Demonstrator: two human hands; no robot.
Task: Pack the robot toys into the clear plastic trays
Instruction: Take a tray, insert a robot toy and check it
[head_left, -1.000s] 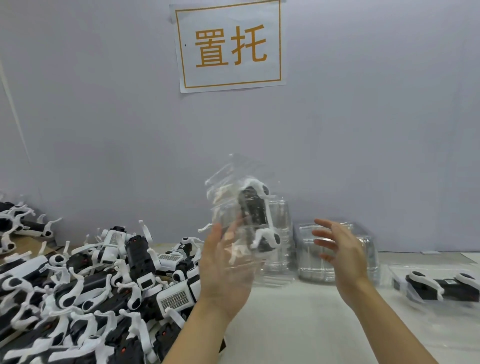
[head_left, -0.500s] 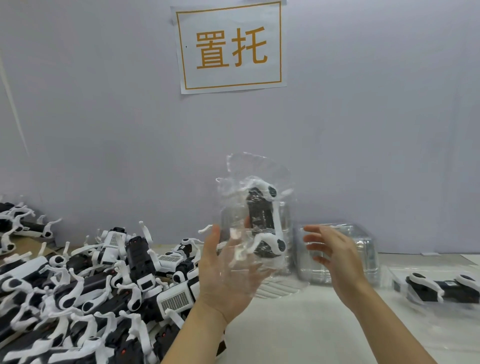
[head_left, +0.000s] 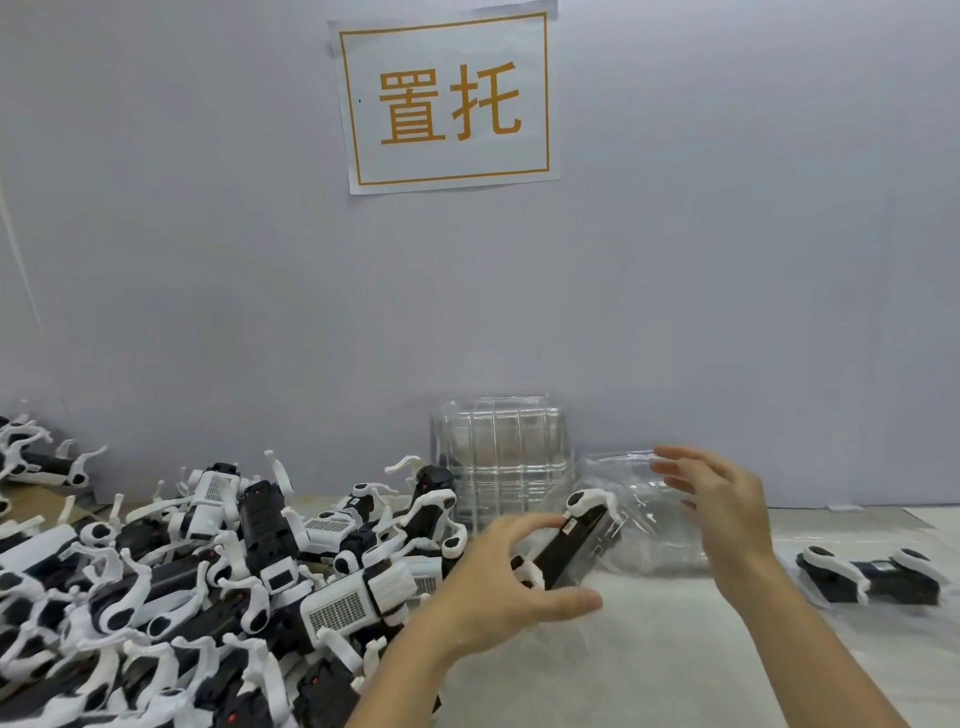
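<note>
A black-and-white robot toy (head_left: 584, 535) lies inside a clear plastic tray (head_left: 644, 525), tilted low over the table. My left hand (head_left: 511, 577) grips the tray's near end, thumb underneath and fingers curled over the toy's end. At the tray's far right side is my right hand (head_left: 727, 512), fingers spread and relaxed against the plastic. A big pile of loose robot toys (head_left: 234, 561) covers the left of the table. A stack of empty clear trays (head_left: 501, 452) stands against the wall behind the held tray.
A packed tray with a robot toy (head_left: 872, 571) lies flat at the right. A paper sign (head_left: 447, 98) hangs on the grey wall. The white table surface (head_left: 649, 649) stretches between my forearms.
The tray with the toy was held upright in front of the wall; it has come down and tilted to the right, near the table. My right hand has moved right with it.
</note>
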